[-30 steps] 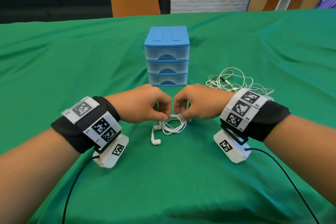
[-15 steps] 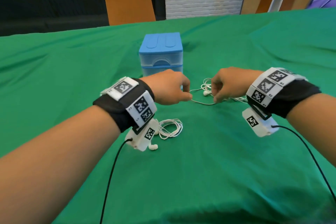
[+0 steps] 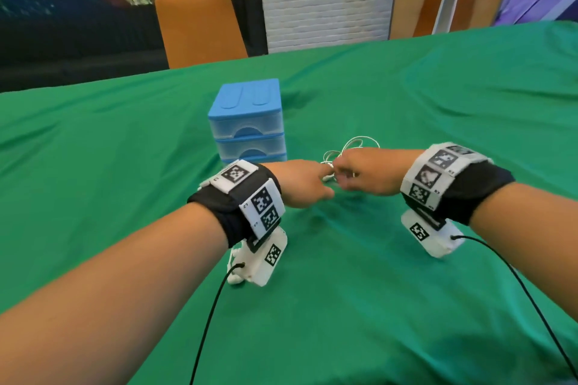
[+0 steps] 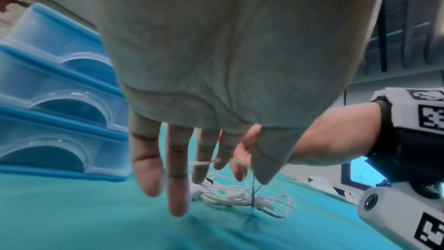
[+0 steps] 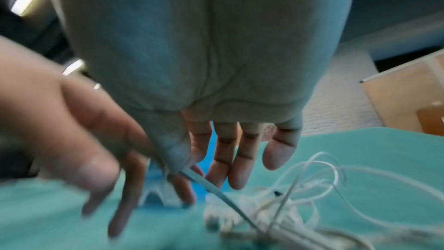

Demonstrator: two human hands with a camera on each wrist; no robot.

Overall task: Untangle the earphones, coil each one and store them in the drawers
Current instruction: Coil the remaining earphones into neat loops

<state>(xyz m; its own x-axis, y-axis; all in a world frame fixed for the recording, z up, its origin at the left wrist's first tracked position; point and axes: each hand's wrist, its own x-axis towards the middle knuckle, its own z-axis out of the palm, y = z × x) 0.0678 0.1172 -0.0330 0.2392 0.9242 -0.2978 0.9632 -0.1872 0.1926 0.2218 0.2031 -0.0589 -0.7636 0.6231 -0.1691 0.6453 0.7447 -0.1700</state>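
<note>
The tangled white earphones (image 3: 353, 144) lie right of the blue three-drawer unit (image 3: 247, 122), whose drawers are all closed. Both hands meet just above the tangle. My right hand (image 3: 359, 176) pinches one cable (image 5: 216, 190) between thumb and forefinger, and it runs down into the tangled earphones (image 5: 300, 187). My left hand (image 3: 303, 183) hangs beside it with fingers (image 4: 177, 187) straight and spread over the tangled earphones (image 4: 230, 195); a strand crosses its middle finger. The coiled earphone is hidden under my left wrist, only an earbud (image 3: 234, 280) showing.
A wrinkled green cloth (image 3: 375, 291) covers the whole table. An orange chair (image 3: 200, 28) stands behind the far edge. The drawer unit (image 4: 48, 121) sits close to the left of my left hand. Black leads trail from both wrist cameras.
Both hands left the coiled earphone and moved up and right to the tangled one. Since half a second ago they have closed together, and the cable stretched between them is gone.
</note>
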